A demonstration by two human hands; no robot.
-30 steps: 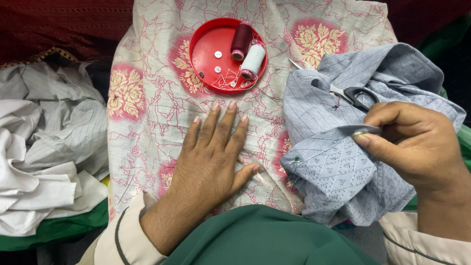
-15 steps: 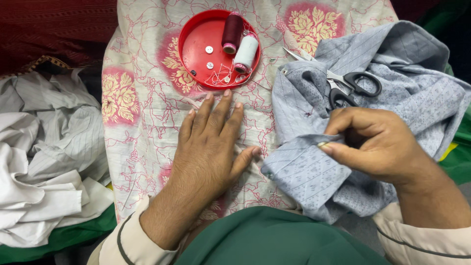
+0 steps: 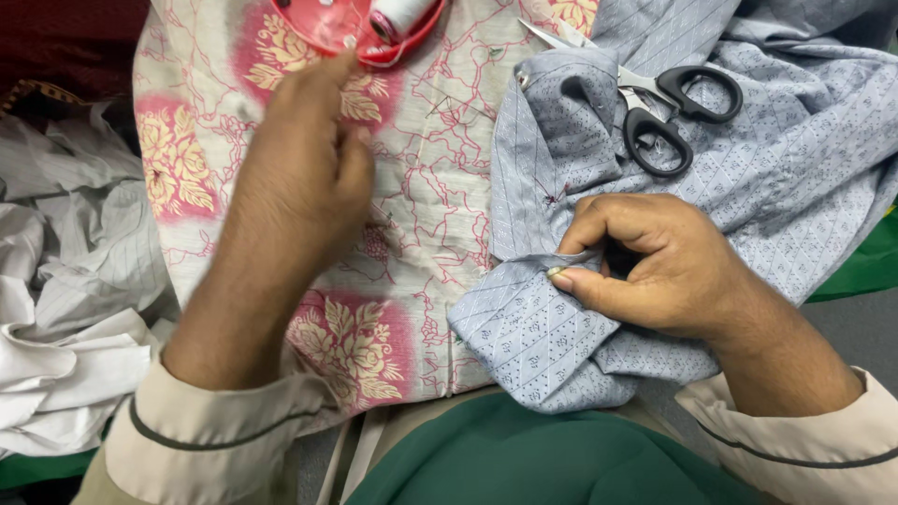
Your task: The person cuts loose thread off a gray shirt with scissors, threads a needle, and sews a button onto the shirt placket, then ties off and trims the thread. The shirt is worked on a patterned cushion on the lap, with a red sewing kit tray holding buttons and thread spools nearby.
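Fingers of the right hand (image 3: 655, 266) pinch a fold of grey-blue patterned shirt cloth (image 3: 561, 327) near the lap — no stitching shows on it. The left hand (image 3: 304, 178), fingers loosely curled, reaches to a round red plastic tray (image 3: 323, 28) at the top edge, holding a white thread spool (image 3: 402, 14). Black-handled scissors (image 3: 669, 108) lie on the shirt cloth just beyond — room between the hands is open over the floral pink-and-cream fabric (image 3: 430, 206).

Worktop condition: your surface is almost wholly covered by cloth.

Your worktop (image 3: 856, 313) shows only as a grey patch at right. On it lie a floral printed fabric (image 3: 421, 206), a grey patterned garment (image 3: 795, 178), crumpled white cloth (image 3: 65, 309) at left, and green fabric (image 3: 861, 266) at the right edge.
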